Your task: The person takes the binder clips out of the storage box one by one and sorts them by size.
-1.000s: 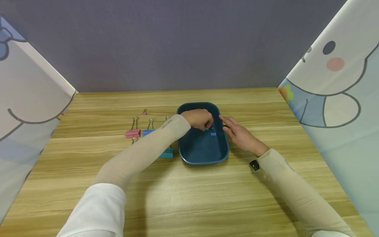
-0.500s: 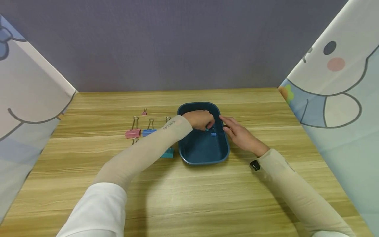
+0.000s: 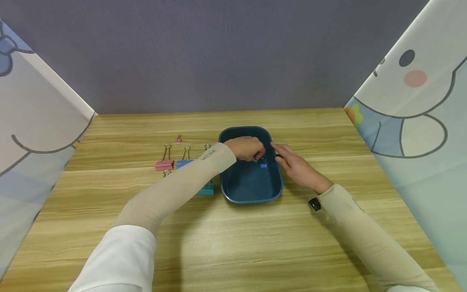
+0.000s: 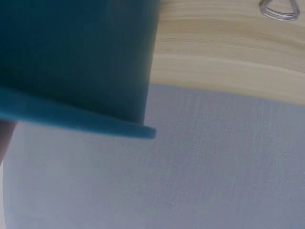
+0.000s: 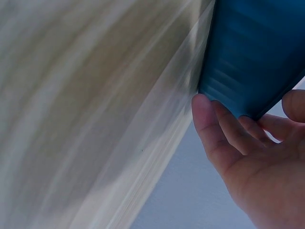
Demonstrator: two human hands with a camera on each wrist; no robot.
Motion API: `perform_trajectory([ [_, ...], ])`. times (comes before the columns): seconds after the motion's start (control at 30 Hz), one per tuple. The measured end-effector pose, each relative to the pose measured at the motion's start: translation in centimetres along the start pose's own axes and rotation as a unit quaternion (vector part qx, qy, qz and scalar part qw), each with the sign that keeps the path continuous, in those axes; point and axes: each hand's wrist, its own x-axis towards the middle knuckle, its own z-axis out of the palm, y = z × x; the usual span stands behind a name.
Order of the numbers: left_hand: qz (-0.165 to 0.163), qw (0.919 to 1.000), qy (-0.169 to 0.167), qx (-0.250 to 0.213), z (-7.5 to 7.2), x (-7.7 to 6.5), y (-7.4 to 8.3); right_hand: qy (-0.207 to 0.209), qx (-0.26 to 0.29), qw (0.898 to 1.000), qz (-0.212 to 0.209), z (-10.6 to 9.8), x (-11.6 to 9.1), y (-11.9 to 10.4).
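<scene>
A dark blue rectangular tray (image 3: 251, 201) stands on the wooden table. My left hand (image 3: 245, 147) reaches into its far half with curled fingers, and a bit of a small teal binder clip (image 3: 255, 160) shows at the fingertips; the hand hides the rest of it. Just to the right, a small blue binder clip (image 3: 263, 165) lies on the tray floor. My right hand (image 3: 292, 164) rests against the tray's right side, fingers extended. In the right wrist view, the fingertips of that hand (image 5: 257, 157) touch the outer wall.
Left of the tray lie a large pink binder clip (image 3: 164, 165), a blue binder clip (image 3: 183, 163), a teal binder clip (image 3: 206, 189) and a tiny pink binder clip (image 3: 178, 140). My left forearm partly covers this group. A grey panel (image 3: 219, 56) closes off the table's back edge.
Almost nothing moves. The left hand shifts very slightly inside the tray over the last second; the right hand keeps its place at the tray's side.
</scene>
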Motion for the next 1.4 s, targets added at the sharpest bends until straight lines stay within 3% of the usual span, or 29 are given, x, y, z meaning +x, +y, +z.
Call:
perform_trajectory([
  [0.43, 0.005, 1.0, -0.005, -0.004, -0.3, -0.2, -0.4, 0.004, -0.005, 1.0, 0.0, 0.1, 0.0, -0.1],
  [0.6, 0.014, 0.9995, 0.001, -0.028, -0.5, -0.8, -0.6, 0.002, -0.002, 1.0, 0.003, 0.2, 0.0, -0.1],
  [0.87, 0.05, 0.9935, 0.069, -0.076, -2.3, -2.7, -0.6, 0.002, -0.002, 1.0, 0.001, 0.1, 0.1, 0.2],
  [1.13, 0.063, 0.9802, 0.131, -0.135, -3.9, -5.1, -1.2, 0.006, -0.002, 1.0, 0.001, 0.0, 0.1, 0.3],
  [1.4, 0.039, 0.9675, 0.19, -0.162, -5.5, -8.6, -3.1, 0.004, -0.006, 1.0, 0.007, -0.1, -0.1, 0.2],
])
